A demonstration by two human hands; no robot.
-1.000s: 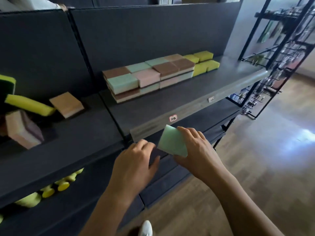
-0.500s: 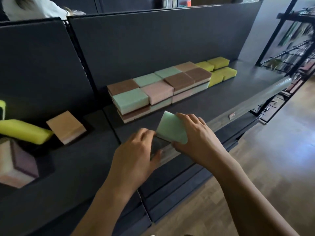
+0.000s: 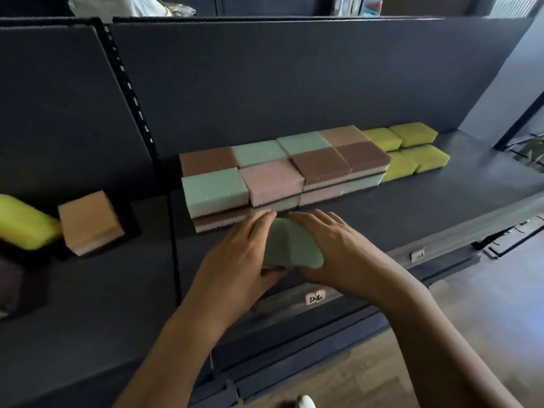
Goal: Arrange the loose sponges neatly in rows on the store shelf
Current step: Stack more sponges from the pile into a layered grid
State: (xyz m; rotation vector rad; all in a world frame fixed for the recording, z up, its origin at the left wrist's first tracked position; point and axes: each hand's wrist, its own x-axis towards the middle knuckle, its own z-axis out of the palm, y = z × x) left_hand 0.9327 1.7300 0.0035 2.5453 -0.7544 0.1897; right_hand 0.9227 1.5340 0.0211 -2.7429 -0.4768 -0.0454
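Whereas a second earlier the green sponge (image 3: 290,245) was carried by the right hand (image 3: 332,248) alone, out in front of the shelf's lip, it is now recorded over the shelf (image 3: 412,207), just in front of the sponge block (image 3: 279,169). It is gripped from both sides: the left hand (image 3: 235,260) is laid along its left edge with the thumb tucked under the near corner, and the right hand is pinched on its right edge, fingers extended over the top. Whether it already rests on the board cannot be told. Placement is judged to be at hand, probably opening a new front row. Stock already arranged: a two-layer block of green, pink and brown sponges, with four yellow sponges (image 3: 412,148) adjoining at the right. Stock judged still loose, in the left bay: one orange sponge (image 3: 88,222), tilted, and one long yellow sponge (image 3: 23,222) touching it. Surface: dark matt shelving, a grey front lip bearing a price label (image 3: 315,298), and a dark back panel (image 3: 294,78). Room: a wooden floor (image 3: 382,372) is seen below.
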